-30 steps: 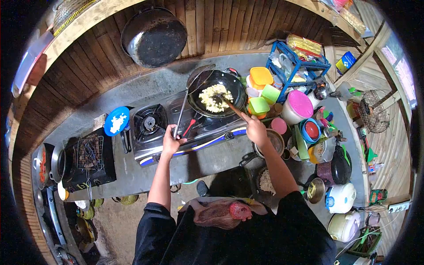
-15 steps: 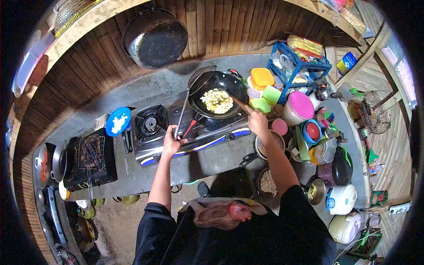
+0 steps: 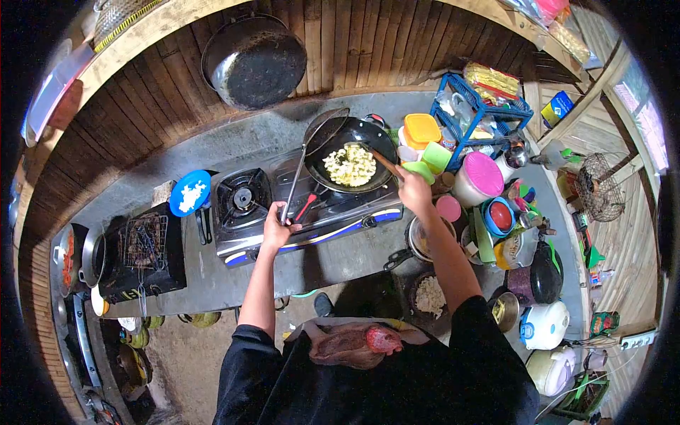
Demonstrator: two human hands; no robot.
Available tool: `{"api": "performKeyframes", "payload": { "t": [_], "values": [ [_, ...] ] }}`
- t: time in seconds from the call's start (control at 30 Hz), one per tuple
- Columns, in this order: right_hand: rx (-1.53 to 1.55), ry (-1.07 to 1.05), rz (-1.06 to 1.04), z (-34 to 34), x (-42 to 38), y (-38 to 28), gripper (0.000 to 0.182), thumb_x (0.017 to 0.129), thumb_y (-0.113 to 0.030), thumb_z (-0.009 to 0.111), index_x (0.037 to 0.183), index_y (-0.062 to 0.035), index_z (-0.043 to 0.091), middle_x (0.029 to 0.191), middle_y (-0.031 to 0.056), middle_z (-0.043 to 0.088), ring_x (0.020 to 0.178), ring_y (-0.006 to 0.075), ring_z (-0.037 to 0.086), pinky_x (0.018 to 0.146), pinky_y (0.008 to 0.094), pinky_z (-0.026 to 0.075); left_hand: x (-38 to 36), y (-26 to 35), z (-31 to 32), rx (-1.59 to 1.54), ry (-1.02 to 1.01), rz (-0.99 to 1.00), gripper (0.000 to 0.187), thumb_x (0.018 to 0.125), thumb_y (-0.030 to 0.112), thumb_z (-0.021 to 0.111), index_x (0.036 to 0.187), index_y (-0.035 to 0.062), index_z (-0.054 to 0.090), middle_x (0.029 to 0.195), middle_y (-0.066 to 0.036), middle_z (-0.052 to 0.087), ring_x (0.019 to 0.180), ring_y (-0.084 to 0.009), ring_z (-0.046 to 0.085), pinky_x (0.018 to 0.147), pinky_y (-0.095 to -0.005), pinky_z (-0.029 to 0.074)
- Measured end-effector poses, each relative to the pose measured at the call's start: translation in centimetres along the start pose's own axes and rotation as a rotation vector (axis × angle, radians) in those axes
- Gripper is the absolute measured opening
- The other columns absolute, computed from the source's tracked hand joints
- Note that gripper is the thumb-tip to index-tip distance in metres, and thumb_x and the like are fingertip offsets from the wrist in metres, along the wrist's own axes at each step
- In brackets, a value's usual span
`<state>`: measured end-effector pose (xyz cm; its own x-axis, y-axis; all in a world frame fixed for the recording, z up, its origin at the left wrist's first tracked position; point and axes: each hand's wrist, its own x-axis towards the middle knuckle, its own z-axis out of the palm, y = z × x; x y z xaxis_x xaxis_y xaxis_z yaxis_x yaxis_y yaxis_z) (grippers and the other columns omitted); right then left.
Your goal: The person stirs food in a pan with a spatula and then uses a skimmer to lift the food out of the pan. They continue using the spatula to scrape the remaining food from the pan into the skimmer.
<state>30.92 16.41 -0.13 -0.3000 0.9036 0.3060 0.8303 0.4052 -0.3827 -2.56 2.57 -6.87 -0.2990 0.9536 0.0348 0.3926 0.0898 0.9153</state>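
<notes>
My left hand (image 3: 278, 228) is closed round the long metal handle of a mesh skimmer (image 3: 295, 185), whose round basket rests at the left rim of a black wok (image 3: 365, 134). In my right hand (image 3: 414, 190) is the wooden handle of a spatula (image 3: 383, 162); its blade reaches into the wok at the upper edge of the food. Pale yellow-white chopped food (image 3: 350, 168) lies heaped in the wok's middle. The wok sits on the right burner of a two-burner gas stove (image 3: 244, 244). A small red-handled utensil (image 3: 307, 206) lies on the stove between my hands.
A blue plate (image 3: 180, 204) with white pieces stands left of the bare left burner (image 3: 243, 197). Lidded tubs (image 3: 422, 129), a pink-lidded container (image 3: 484, 174) and a blue rack (image 3: 489, 112) crowd the right. A large pan (image 3: 258, 67) hangs on the wall ahead.
The spatula has shifted slightly up and left in the wok, and the food looks more gathered together. My left hand still grips the skimmer in nearly the same place.
</notes>
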Motion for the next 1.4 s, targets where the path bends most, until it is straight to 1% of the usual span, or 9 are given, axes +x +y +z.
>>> {"api": "performKeyframes", "payload": {
  "t": [0.27, 0.4, 0.57, 0.73, 0.87, 0.93, 1.03, 1.1, 1.4],
  "values": [
    [-0.008, -0.107, -0.08, 1.5, -1.2, -3.3, 0.042, 0.077, -0.007, 0.048, 0.118, -0.0131, 0.052, 0.091, 0.0223, 0.055, 0.078, 0.04, 0.058, 0.07, 0.0467, 0.047, -0.1, 0.4, 0.0, -0.038, -0.007, -0.019, 0.065, 0.055, -0.003, 0.079, 0.107, 0.0099, 0.043, 0.066, 0.003, 0.044, 0.06, -0.0091, 0.044, 0.057, -0.0243, 0.04],
    [-0.072, -0.118, -0.11, -2.0, -3.7, -3.1, 0.043, 0.073, -0.005, 0.052, 0.115, -0.0166, 0.055, 0.086, 0.0179, 0.057, 0.077, 0.0348, 0.057, 0.067, 0.0426, 0.047, -0.1, -0.1, 0.0, -0.045, -0.005, -0.005, 0.063, 0.056, -0.002, 0.078, 0.107, 0.0105, 0.044, 0.068, 0.0, 0.048, 0.063, -0.0118, 0.049, 0.06, -0.0272, 0.043],
    [0.021, 0.076, -0.163, -4.8, -5.3, -0.4, 0.044, 0.071, -0.003, 0.053, 0.112, -0.0172, 0.058, 0.077, 0.0147, 0.056, 0.072, 0.0328, 0.057, 0.066, 0.041, 0.046, -0.1, -0.1, 0.1, 0.004, 0.009, 0.023, 0.062, 0.056, -0.001, 0.078, 0.107, 0.0115, 0.044, 0.065, 0.001, 0.049, 0.062, -0.0119, 0.05, 0.06, -0.0278, 0.044],
    [-0.233, -0.12, -0.034, -8.9, -7.3, -1.7, 0.044, 0.073, -0.002, 0.052, 0.114, -0.0176, 0.056, 0.085, 0.0174, 0.058, 0.077, 0.0331, 0.058, 0.068, 0.0428, 0.046, 0.0, -0.8, 0.2, -0.027, 0.004, 0.034, 0.063, 0.056, 0.0, 0.078, 0.108, 0.0115, 0.044, 0.065, 0.0, 0.05, 0.062, -0.0121, 0.05, 0.06, -0.0281, 0.044],
    [-0.252, -0.172, 0.043, -5.4, -7.5, -2.0, 0.048, 0.074, -0.003, 0.049, 0.12, -0.018, 0.051, 0.087, 0.0187, 0.056, 0.077, 0.0347, 0.058, 0.068, 0.044, 0.046, -0.1, -0.6, 0.2, -0.017, 0.009, 0.017, 0.064, 0.056, 0.001, 0.079, 0.108, 0.0113, 0.044, 0.066, 0.0, 0.05, 0.062, -0.0124, 0.05, 0.06, -0.0283, 0.044],
    [-0.241, -0.069, 0.038, -2.4, -6.8, -1.6, 0.05, 0.075, -0.003, 0.048, 0.123, -0.0168, 0.048, 0.088, 0.0182, 0.054, 0.074, 0.0362, 0.058, 0.067, 0.0448, 0.046, -0.2, -0.6, 0.3, -0.019, 0.011, 0.012, 0.064, 0.055, 0.001, 0.079, 0.108, 0.0112, 0.044, 0.066, -0.001, 0.05, 0.062, -0.0126, 0.05, 0.059, -0.0283, 0.044],
    [-0.154, -0.096, 0.023, -0.6, -5.9, -2.0, 0.05, 0.074, -0.003, 0.048, 0.123, -0.0153, 0.047, 0.088, 0.0179, 0.053, 0.073, 0.037, 0.058, 0.066, 0.0453, 0.047, -0.2, -0.3, 0.2, -0.02, 0.007, 0.022, 0.064, 0.056, 0.001, 0.079, 0.109, 0.0111, 0.044, 0.066, -0.001, 0.049, 0.062, -0.0126, 0.05, 0.06, -0.0284, 0.044],
    [-0.145, -0.122, 0.004, -0.6, -6.1, -2.6, 0.05, 0.074, -0.003, 0.048, 0.123, -0.0153, 0.047, 0.087, 0.0176, 0.053, 0.072, 0.0369, 0.058, 0.065, 0.0455, 0.047, -0.2, -0.1, 0.1, -0.026, -0.003, -0.001, 0.066, 0.054, -0.002, 0.08, 0.107, 0.01, 0.042, 0.067, 0.003, 0.044, 0.061, -0.009, 0.044, 0.057, -0.0235, 0.04],
    [-0.162, -0.077, -0.02, -1.8, -6.4, -1.3, 0.049, 0.073, -0.004, 0.049, 0.121, -0.0153, 0.05, 0.09, 0.0188, 0.055, 0.076, 0.0381, 0.059, 0.066, 0.0471, 0.047, 0.0, -0.4, 0.2, -0.052, -0.006, -0.002, 0.064, 0.056, -0.002, 0.078, 0.107, 0.0109, 0.043, 0.065, 0.0, 0.048, 0.06, -0.0111, 0.047, 0.057, -0.0265, 0.043]
  ]
}}
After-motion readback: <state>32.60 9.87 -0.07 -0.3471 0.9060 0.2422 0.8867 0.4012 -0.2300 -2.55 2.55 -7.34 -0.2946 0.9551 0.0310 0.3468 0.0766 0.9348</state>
